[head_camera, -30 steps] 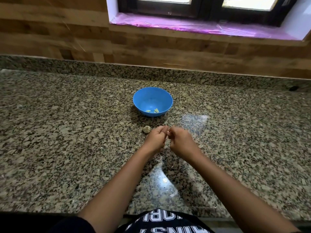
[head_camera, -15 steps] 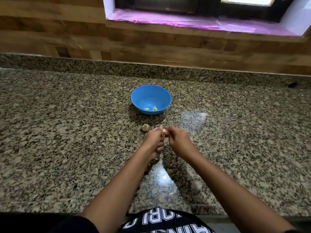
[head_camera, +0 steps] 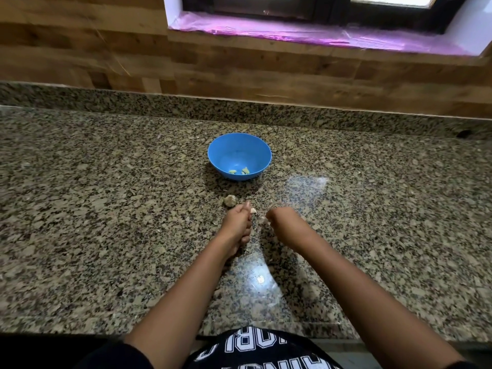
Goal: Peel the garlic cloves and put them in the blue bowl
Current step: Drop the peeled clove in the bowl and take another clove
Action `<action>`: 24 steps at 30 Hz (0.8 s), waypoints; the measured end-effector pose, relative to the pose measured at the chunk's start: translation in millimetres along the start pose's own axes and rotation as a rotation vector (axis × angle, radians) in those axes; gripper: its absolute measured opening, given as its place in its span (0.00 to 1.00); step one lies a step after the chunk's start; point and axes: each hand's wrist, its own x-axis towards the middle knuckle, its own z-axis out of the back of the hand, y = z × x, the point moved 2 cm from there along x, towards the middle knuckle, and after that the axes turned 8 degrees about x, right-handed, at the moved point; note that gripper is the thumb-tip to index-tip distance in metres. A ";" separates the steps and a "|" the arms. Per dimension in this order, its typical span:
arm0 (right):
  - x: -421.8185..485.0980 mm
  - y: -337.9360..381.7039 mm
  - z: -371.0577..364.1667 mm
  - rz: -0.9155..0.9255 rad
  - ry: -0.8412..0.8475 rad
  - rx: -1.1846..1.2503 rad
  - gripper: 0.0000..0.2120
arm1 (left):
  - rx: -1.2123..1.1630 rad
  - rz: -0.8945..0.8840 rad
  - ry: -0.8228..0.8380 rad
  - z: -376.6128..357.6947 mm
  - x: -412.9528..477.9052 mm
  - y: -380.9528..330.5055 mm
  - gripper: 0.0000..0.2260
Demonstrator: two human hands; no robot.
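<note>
Clove (head_camera: 253, 210): pinched at fingertips of left hand (head_camera: 237, 222), end poking toward right hand (head_camera: 283, 222); long axis too small to tell.
Left hand: fingers curled, clamped on clove.
Right hand: just beside left, not touching it, curled, pinching pale skin scrap (head_camera: 263, 218).
Garlic head (head_camera: 229, 200): on countertop (head_camera: 106, 209), just beyond left hand.
Blue bowl (head_camera: 221, 145): farther beyond both hands, holding peeled cloves (head_camera: 245, 170).

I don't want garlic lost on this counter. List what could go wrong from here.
1. The garlic clove sits at the fingertips of the left hand; it could slip onto the granite counter, short of the blue bowl.
2. The pale skin at the right hand may vanish against the speckled stone if dropped.
3. The unpeeled garlic piece lies close to the left hand and could be knocked.
</note>
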 end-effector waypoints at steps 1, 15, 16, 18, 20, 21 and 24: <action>-0.3 -0.4 0.8 0.004 -0.024 0.025 0.07 | 0.003 -0.004 -0.001 -0.7 -0.2 0.0 0.14; -15.9 7.5 13.9 -0.135 0.256 1.130 0.09 | 0.258 -0.234 -0.010 -7.9 -2.9 -5.4 0.12; -14.8 8.0 13.3 -0.142 0.252 1.132 0.09 | 0.228 -0.220 0.004 -9.3 -2.7 -5.8 0.12; -13.3 9.7 12.8 -0.124 0.191 0.997 0.09 | 0.164 -0.159 0.021 -11.0 -1.9 -8.8 0.13; -12.8 10.1 12.4 -0.056 0.059 0.647 0.08 | 0.090 -0.054 0.074 -11.8 -0.9 -13.0 0.13; -11.7 10.9 11.6 -0.010 -0.003 0.490 0.07 | 0.062 -0.007 0.105 -12.3 -0.8 -15.1 0.14; -8.0 11.5 11.7 -0.006 -0.030 0.468 0.06 | 0.090 -0.044 0.084 -15.5 1.8 -17.0 0.13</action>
